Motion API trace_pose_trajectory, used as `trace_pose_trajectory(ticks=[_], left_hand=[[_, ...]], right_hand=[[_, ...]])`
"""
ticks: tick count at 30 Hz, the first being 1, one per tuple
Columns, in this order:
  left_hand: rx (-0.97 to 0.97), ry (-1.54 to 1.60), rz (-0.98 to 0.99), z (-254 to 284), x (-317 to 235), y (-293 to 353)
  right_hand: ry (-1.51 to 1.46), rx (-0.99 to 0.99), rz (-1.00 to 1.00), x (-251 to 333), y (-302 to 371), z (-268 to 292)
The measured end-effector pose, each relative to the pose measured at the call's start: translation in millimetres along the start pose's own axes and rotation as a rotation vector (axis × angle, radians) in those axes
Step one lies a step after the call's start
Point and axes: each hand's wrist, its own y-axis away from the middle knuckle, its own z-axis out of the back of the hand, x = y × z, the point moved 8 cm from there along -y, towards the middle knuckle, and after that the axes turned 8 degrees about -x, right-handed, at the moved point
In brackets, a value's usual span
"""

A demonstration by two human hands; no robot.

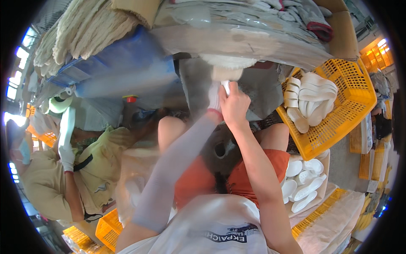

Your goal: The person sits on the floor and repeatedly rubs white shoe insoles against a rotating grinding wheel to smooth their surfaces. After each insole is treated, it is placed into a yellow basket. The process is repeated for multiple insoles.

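My left hand (pixel 215 97), in a white knitted glove with a red cuff below a grey sleeve, is at the centre, close beside my bare right hand (pixel 236 105). The right fingers are closed round a small white piece (pixel 226 86), mostly hidden, so its kind does not show. My left fingers are blurred; whether they also grip it is unclear. Just beyond both hands is a fuzzy white buffing wheel (pixel 228 60), with a tan part (pixel 227 74) below it, close to the piece. A grey sheet-like hood (pixel 194 80) surrounds this spot.
A yellow basket (pixel 338 122) at right holds cream curved pieces (pixel 315 95). Below it, a lined box holds white spoon-shaped pieces (pixel 306 188). Gloves (pixel 311 19) lie in a carton above. At left are a blue bin (pixel 127 63) and a seated person (pixel 72 178) holding a long white piece.
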Motion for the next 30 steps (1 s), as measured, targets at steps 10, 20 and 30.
trace_pose_trajectory(ticks=[10, 20, 30], left_hand=[[-0.13, -0.556, -0.087, -52.8, -58.9, 9.8], [-0.495, 0.058, -0.122, -54.4, -111.6, 28.3], [-0.059, -0.348, -0.124, -36.9, -95.0, 48.8]], right_hand=[[-0.9, 0.644, -0.692, -28.6, 18.4, 24.9], [-1.036, 0.463, -0.933, -23.8, 23.4, 51.4], [-0.76, 0.499, -0.624, -21.6, 111.4, 102.1]])
